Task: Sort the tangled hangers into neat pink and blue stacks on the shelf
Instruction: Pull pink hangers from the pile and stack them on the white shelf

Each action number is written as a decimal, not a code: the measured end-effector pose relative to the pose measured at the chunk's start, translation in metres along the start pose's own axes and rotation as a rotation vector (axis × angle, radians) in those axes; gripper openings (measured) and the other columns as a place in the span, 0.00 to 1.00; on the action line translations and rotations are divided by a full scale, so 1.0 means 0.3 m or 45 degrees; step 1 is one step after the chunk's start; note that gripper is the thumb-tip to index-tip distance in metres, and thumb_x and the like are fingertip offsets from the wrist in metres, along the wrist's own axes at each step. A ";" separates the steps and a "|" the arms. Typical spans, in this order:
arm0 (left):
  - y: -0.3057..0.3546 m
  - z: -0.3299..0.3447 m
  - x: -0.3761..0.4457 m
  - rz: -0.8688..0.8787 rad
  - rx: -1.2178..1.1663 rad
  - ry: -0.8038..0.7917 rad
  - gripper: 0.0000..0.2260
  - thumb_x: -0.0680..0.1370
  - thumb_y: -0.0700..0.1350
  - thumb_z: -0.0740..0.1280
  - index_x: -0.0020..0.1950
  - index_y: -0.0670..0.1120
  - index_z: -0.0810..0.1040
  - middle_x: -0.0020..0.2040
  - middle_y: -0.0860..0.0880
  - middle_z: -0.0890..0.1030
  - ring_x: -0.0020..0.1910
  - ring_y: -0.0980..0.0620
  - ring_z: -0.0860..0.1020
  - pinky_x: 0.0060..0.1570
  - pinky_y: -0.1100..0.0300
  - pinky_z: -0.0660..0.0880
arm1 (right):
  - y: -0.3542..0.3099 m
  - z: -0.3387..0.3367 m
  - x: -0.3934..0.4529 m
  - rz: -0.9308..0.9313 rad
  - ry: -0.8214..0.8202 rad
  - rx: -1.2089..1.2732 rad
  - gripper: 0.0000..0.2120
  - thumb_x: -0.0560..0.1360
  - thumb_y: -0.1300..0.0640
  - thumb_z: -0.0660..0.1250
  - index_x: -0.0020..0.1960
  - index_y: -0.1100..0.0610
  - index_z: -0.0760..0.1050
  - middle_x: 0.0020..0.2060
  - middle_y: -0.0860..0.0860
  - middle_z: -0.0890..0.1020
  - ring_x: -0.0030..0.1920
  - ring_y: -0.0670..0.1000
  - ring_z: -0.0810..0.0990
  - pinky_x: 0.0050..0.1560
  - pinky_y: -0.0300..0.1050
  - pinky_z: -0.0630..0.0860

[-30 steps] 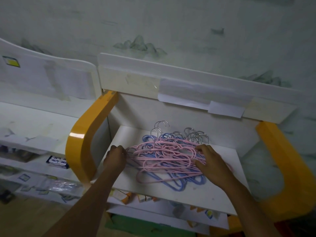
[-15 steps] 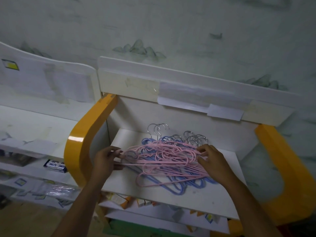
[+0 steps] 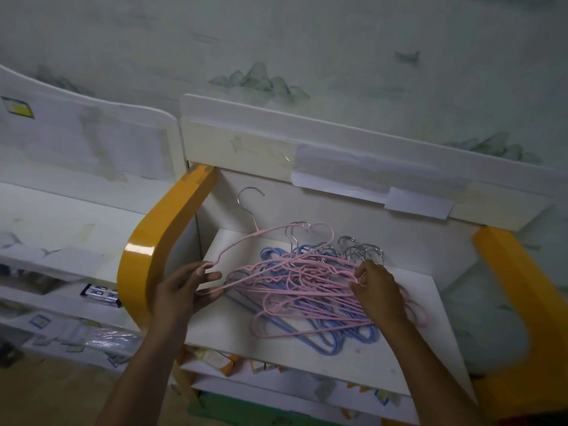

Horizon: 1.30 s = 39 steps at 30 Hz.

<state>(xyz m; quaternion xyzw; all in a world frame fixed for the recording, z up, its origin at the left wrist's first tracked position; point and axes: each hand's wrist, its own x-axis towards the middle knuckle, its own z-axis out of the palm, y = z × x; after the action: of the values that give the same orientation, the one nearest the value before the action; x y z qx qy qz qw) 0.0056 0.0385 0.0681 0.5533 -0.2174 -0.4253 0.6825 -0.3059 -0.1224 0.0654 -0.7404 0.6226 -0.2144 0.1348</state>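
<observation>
now the tangled heap of thin pink and blue wire hangers with silver hooks [image 3: 310,290] lies on the white shelf board [image 3: 338,361] between 2 curved yellow side panels [image 3: 159,241]. at 9 o'clock of the heap, the left hand [image 3: 184,290] pinches the end of 1 pink hanger [image 3: 261,241] with curled fingers, its hook tilted up toward 12 o'clock. at 3 o'clock, the right hand [image 3: 379,290] grips pink strands in bent fingers. blue hangers sit mostly underneath, showing toward 6 o'clock.
</observation>
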 end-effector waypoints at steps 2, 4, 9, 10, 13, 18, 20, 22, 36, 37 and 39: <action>-0.001 -0.008 -0.001 0.005 0.002 0.004 0.10 0.81 0.39 0.61 0.57 0.41 0.80 0.48 0.39 0.84 0.46 0.41 0.85 0.45 0.53 0.83 | -0.009 0.008 0.006 0.009 0.017 -0.087 0.07 0.73 0.61 0.71 0.46 0.56 0.74 0.44 0.52 0.77 0.41 0.52 0.76 0.39 0.40 0.67; -0.006 -0.018 0.002 0.003 -0.002 0.012 0.10 0.81 0.39 0.61 0.57 0.41 0.80 0.48 0.38 0.84 0.46 0.40 0.84 0.45 0.53 0.83 | -0.021 0.005 0.011 0.011 -0.004 -0.173 0.04 0.74 0.62 0.68 0.48 0.59 0.74 0.46 0.54 0.77 0.41 0.52 0.73 0.39 0.40 0.66; 0.002 -0.036 0.009 0.042 -0.009 0.022 0.10 0.81 0.40 0.62 0.57 0.41 0.80 0.48 0.38 0.84 0.48 0.39 0.84 0.49 0.49 0.82 | -0.001 -0.004 0.046 0.066 0.002 0.025 0.03 0.74 0.63 0.67 0.46 0.61 0.73 0.40 0.60 0.81 0.39 0.58 0.80 0.38 0.44 0.73; 0.004 -0.041 0.010 0.048 -0.012 0.016 0.10 0.81 0.40 0.62 0.57 0.41 0.80 0.48 0.38 0.84 0.48 0.38 0.84 0.49 0.48 0.82 | 0.008 -0.008 0.054 0.105 -0.016 0.140 0.03 0.74 0.64 0.66 0.45 0.60 0.72 0.39 0.60 0.81 0.38 0.59 0.81 0.38 0.48 0.78; 0.011 -0.050 0.013 0.042 -0.043 -0.002 0.11 0.81 0.41 0.62 0.59 0.39 0.79 0.51 0.37 0.83 0.50 0.37 0.83 0.51 0.47 0.81 | 0.026 -0.037 0.059 0.195 -0.133 0.564 0.05 0.76 0.70 0.62 0.47 0.61 0.73 0.39 0.60 0.83 0.32 0.60 0.84 0.35 0.55 0.83; 0.024 -0.043 0.002 0.038 -0.037 -0.042 0.11 0.82 0.40 0.60 0.60 0.41 0.79 0.53 0.40 0.84 0.52 0.40 0.83 0.52 0.47 0.81 | 0.043 -0.071 0.034 0.179 -0.219 0.923 0.11 0.75 0.75 0.62 0.48 0.63 0.77 0.39 0.64 0.84 0.38 0.68 0.83 0.43 0.64 0.82; 0.027 -0.039 -0.009 0.046 -0.036 -0.046 0.12 0.82 0.40 0.60 0.61 0.41 0.79 0.53 0.41 0.84 0.53 0.41 0.83 0.53 0.46 0.80 | 0.054 -0.072 0.022 0.141 -0.198 0.951 0.10 0.78 0.72 0.59 0.50 0.63 0.77 0.38 0.62 0.84 0.36 0.65 0.84 0.41 0.58 0.83; 0.033 -0.035 -0.022 0.051 -0.063 -0.046 0.12 0.82 0.41 0.60 0.61 0.41 0.79 0.54 0.40 0.83 0.54 0.40 0.83 0.53 0.47 0.80 | 0.058 -0.085 0.001 0.096 -0.173 0.996 0.09 0.80 0.69 0.59 0.51 0.63 0.78 0.38 0.60 0.84 0.36 0.64 0.83 0.38 0.51 0.83; 0.159 0.000 -0.343 0.303 -0.174 0.053 0.12 0.82 0.43 0.61 0.59 0.40 0.80 0.51 0.36 0.81 0.51 0.39 0.83 0.52 0.50 0.81 | 0.057 -0.299 -0.261 -0.053 -0.214 1.303 0.06 0.77 0.67 0.65 0.53 0.62 0.78 0.44 0.59 0.85 0.44 0.61 0.85 0.42 0.53 0.83; 0.170 -0.003 -0.382 0.318 -0.168 0.061 0.12 0.82 0.42 0.60 0.59 0.40 0.80 0.50 0.37 0.81 0.48 0.42 0.84 0.50 0.52 0.81 | 0.055 -0.311 -0.280 -0.063 -0.230 1.332 0.06 0.77 0.68 0.65 0.53 0.62 0.77 0.44 0.60 0.85 0.44 0.62 0.85 0.41 0.51 0.83; 0.188 -0.013 -0.456 0.349 -0.172 0.086 0.12 0.82 0.42 0.59 0.58 0.40 0.80 0.47 0.39 0.81 0.44 0.45 0.84 0.46 0.55 0.82 | 0.052 -0.326 -0.313 -0.112 -0.252 1.374 0.06 0.79 0.67 0.63 0.54 0.63 0.76 0.45 0.61 0.84 0.44 0.63 0.85 0.39 0.49 0.83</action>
<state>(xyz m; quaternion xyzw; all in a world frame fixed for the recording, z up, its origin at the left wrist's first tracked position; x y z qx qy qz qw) -0.0467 0.1544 0.1438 0.4853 -0.2389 -0.3228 0.7767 -0.3794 -0.0268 0.1294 -0.6083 0.3771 -0.4379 0.5441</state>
